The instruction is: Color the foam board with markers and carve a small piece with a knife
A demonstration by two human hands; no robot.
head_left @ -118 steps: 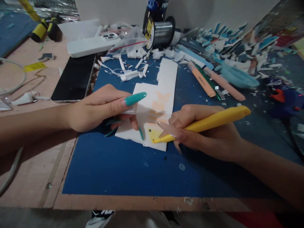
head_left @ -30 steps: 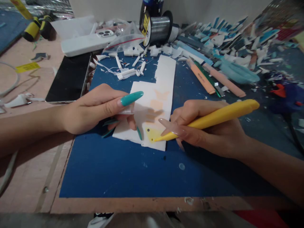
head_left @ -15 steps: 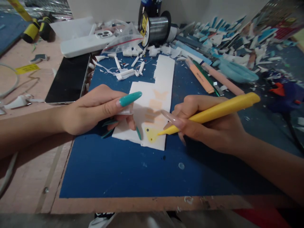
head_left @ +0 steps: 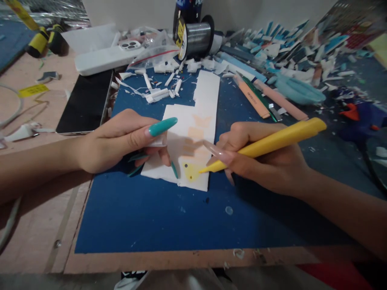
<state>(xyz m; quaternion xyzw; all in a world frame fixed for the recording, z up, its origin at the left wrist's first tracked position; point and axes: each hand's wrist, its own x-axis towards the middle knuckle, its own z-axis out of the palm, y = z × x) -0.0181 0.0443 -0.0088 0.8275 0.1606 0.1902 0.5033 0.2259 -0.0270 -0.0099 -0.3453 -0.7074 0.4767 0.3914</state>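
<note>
A yellow marker [head_left: 272, 140] slants through my right hand [head_left: 263, 161], whose fingers are closed round it. Its tip touches the edge of a yellow coloured patch with two dark dots on a white sheet [head_left: 207, 92]. Above that patch the sheet bears pale orange shapes, one like a fish tail. My left hand [head_left: 123, 141], with long green nails, is closed on a small whitish piece [head_left: 159, 141] pinched under the thumb; most of it is hidden. Lower fingers of this hand rest over the sheet's left part.
The sheet lies on a blue mat [head_left: 157, 217]. Behind are white scraps [head_left: 159, 94], a wire spool [head_left: 198, 38] and a dark bottle [head_left: 189, 10]. A black phone [head_left: 86, 102] lies left; an orange marker [head_left: 252, 98], a green cutter [head_left: 256, 94] and a blue glue gun [head_left: 359, 125] lie right.
The whole view has shifted slightly left. Both hands keep their grip, and the marker tip stays at the edge of the yellow patch.
</note>
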